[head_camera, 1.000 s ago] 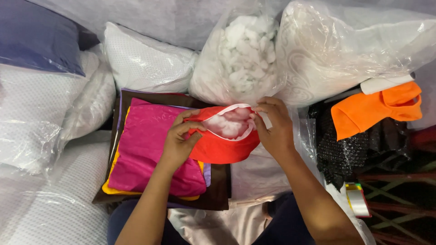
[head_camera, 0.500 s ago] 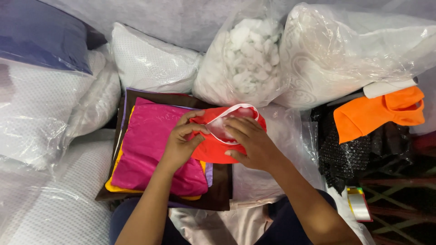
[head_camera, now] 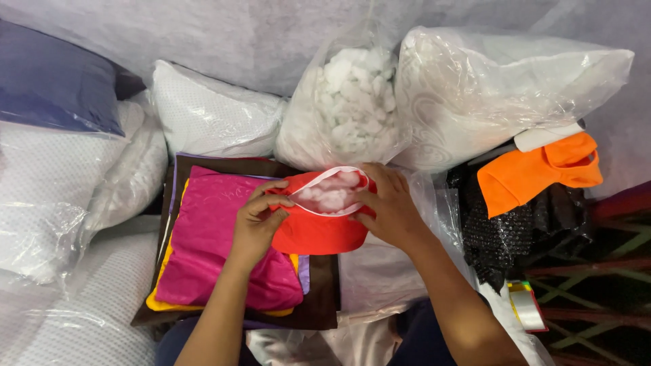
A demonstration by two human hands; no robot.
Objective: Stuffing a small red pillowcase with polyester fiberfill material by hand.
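Bagged white pillows crowd the area left of the hands, against a pale grey fabric backdrop. The left hand pinches the left rim of the red cover, which lies on a stack of coloured cloths. The right hand, a moment ago flat over the white stuffing, now grips the right rim, leaving the opening uncovered. Beyond the hands stands a clear bag of stuffing; an orange cloth lies to the right.

hands: 2 | red cover: 1 | stuffing bag: 1 | bagged pillows: 4 | pink cover: 1 | orange cloth: 1
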